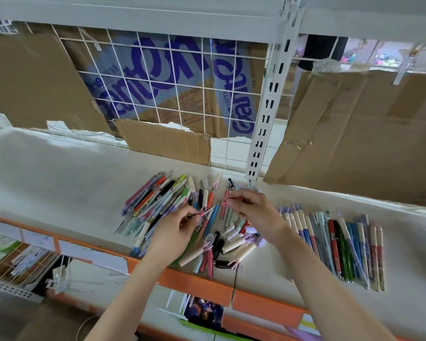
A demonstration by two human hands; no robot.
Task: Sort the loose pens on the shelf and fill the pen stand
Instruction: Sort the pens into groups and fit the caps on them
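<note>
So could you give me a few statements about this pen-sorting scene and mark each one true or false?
1. Both hands hold pen parts above the middle pile. True.
2. The right group of pens lies in a neat row. True.
3. A pen stand sits on the shelf. False: none is in view.
4. The left hand rests flat and empty. False: its fingers pinch a thin pen part.
5. Cardboard hangs behind the shelf. True.

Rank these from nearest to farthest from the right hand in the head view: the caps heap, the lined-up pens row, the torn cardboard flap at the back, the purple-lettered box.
From the right hand:
1. Caps heap, just below it, toward the shelf's front edge.
2. Lined-up pens row, to its right.
3. Torn cardboard flap, behind, to its left.
4. Purple-lettered box, farthest, behind the wire grid.
</note>
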